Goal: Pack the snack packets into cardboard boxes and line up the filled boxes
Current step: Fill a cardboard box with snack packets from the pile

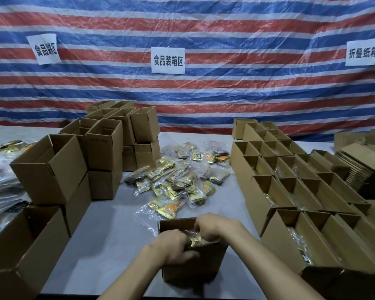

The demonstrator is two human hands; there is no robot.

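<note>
1. Open cardboard box (195,265) stands upright on the grey table (108,234) at the near edge, both hands at its mouth.
2. Left hand (173,245): fingers hooked over the box's near-left rim, thumb flat on the outside of the front wall, so it grips the box.
3. Right hand (212,228): fingers curled down inside the box, pinching the gold packets (196,240) that sit in its top.
4. Loose pile of snack packets (178,176), gold and clear wrappers, lies mid-table just beyond the box, apart from it.
5. Filled boxes (290,191) stand in touching rows on the right, flaps up, with packets visible in the nearest ones.
6. Empty boxes (104,144) are stacked on the left, some lying on their sides.
7. Flattened cardboard stack (359,165) sits far right, behind the rows.
8. Dark bagged packets (0,191) lie at the far left edge.
9. Striped tarp (182,94) hangs behind the table, with white paper signs (167,60) stuck on it.
</note>
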